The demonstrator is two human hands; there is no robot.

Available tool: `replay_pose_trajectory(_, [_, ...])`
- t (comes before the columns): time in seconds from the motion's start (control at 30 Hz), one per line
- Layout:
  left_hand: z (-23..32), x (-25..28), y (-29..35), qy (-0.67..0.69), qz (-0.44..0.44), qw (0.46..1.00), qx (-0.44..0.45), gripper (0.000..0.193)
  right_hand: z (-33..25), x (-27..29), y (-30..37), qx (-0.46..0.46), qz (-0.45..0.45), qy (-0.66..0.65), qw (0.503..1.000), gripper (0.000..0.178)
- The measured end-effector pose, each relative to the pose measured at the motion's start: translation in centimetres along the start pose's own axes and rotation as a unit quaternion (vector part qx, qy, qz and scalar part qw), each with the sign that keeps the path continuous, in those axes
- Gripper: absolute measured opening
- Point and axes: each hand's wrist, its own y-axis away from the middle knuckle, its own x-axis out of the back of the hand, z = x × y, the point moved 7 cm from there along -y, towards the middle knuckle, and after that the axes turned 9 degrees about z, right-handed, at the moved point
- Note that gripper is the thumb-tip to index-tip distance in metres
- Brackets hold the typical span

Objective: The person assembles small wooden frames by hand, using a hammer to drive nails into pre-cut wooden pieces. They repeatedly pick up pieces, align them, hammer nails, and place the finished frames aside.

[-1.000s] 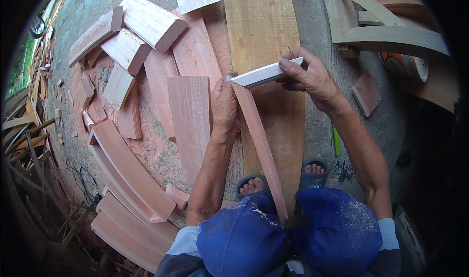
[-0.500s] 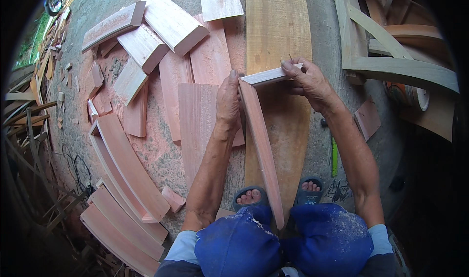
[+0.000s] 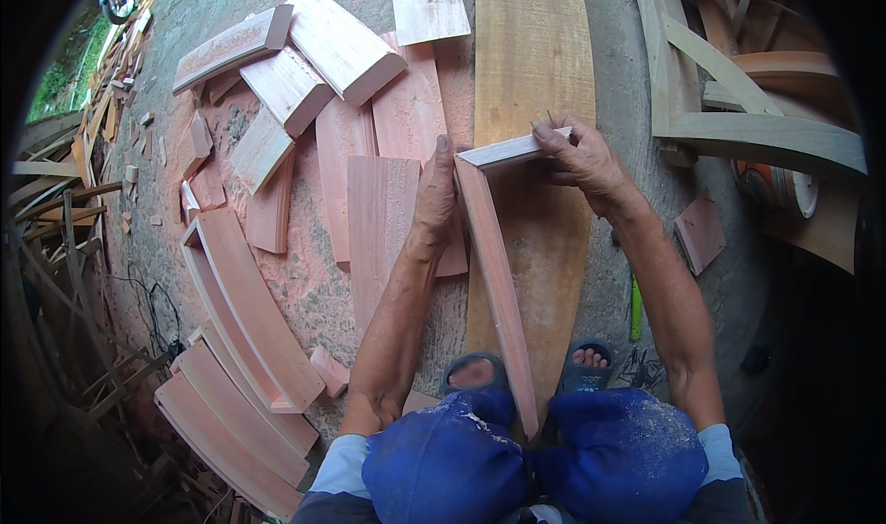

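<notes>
A short pale wooden piece (image 3: 512, 149) meets the top end of a long pinkish wooden strip (image 3: 498, 289), forming a corner above a wide yellowish board (image 3: 533, 53). At that corner my left hand (image 3: 434, 192) is closed on the long strip, thumb pointing up and most fingers hidden behind the wood. My right hand (image 3: 592, 168) grips the far end of the short piece, thumb on top and fingers underneath. A thin nail-like sliver (image 3: 551, 116) sticks up by its fingers. The strip's lower end reaches down between my knees.
Pinkish and whitish planks (image 3: 346, 44) lie heaped at the upper left amid sawdust. Curved assembled wood pieces (image 3: 263, 307) are at the lower left. A pale wooden frame (image 3: 766, 141) stands at right. By my right foot lie a green-handled tool (image 3: 636, 310) and scattered nails (image 3: 643, 367).
The view has shifted slightly, so the surroundings sit a little further right in the picture. Both hands keep their hold on the joined wood pieces.
</notes>
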Motion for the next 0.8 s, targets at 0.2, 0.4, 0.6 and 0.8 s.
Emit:
replay_pose_trajectory(0.2, [0.2,-1.4,3.2,0.079,0.063,0.991,-0.089,0.09,-0.5,-0.1,0.1,0.035,0.04,0.051,0.997,0.057])
replay_pose_trajectory(0.4, [3.0,-3.8,5.6,-0.122,0.052,0.979,-0.153,0.098,1.4,2.2,1.1,0.141,0.091,0.081,0.982,0.059])
replay_pose_trajectory(0.6, [3.8,-3.7,5.6,-0.164,0.065,0.97,-0.17,0.079,8.3,11.1,11.5,0.162,0.249,0.435,0.85,0.054])
replay_pose_trajectory(0.8, [4.5,-3.8,6.8,-0.216,0.11,0.951,-0.192,0.073,18.6,15.2,18.5,0.017,0.225,0.456,0.861,0.051])
